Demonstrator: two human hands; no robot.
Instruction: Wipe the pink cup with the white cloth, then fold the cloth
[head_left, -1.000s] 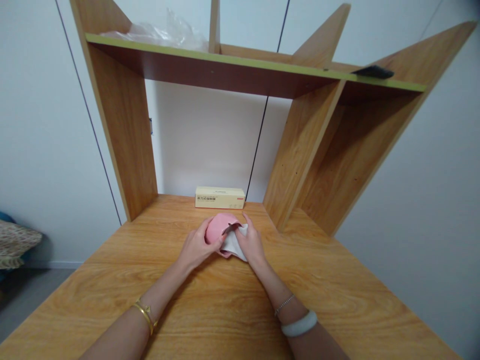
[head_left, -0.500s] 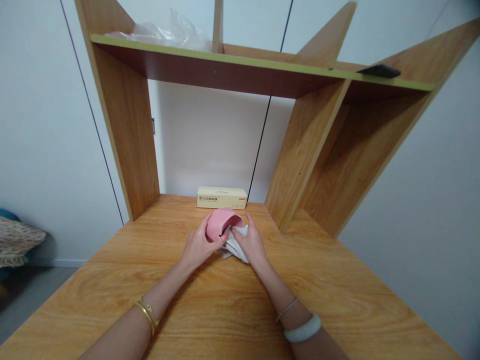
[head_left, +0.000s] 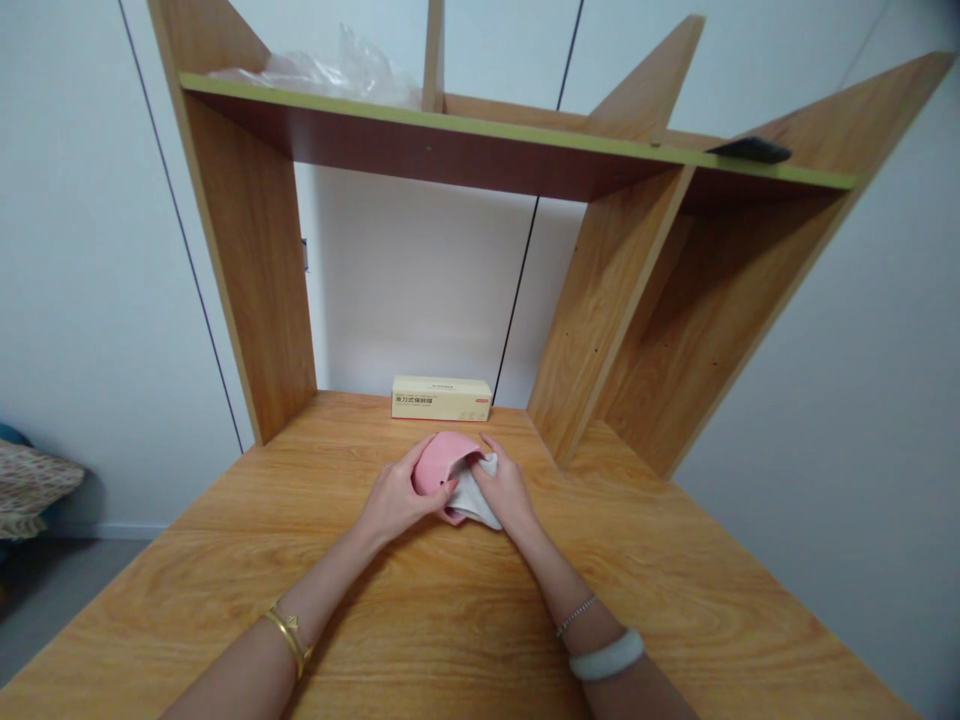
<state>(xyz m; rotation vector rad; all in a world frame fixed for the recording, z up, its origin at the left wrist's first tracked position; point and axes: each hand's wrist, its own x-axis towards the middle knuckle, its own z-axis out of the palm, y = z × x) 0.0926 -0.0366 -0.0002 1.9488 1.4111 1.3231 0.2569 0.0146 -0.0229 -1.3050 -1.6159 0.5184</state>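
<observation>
Between my hands is a pink, bowl-like container (head_left: 440, 461), tilted with its opening turned to the right. My left hand (head_left: 399, 497) grips its left side, the thumb reaching over the near rim. My right hand (head_left: 508, 492) holds a pale grey-white cloth (head_left: 476, 502) and presses it into the opening. Some of the right fingers are hidden inside the container. Below the left thumb, a lower pink edge of the container shows beside the cloth.
Behind the hands, a cream box (head_left: 441, 400) with printed writing stands on the wooden desk (head_left: 465, 630). A wooden shelf unit (head_left: 495, 128) rises at the back, bearing clear plastic wrapping (head_left: 337, 78) and a dark flat object (head_left: 750, 150). Patterned fabric (head_left: 34, 485) lies at far left.
The container has turned slightly and come a little lower, with its lower edge now showing. My right hand has shifted the cloth within the opening.
</observation>
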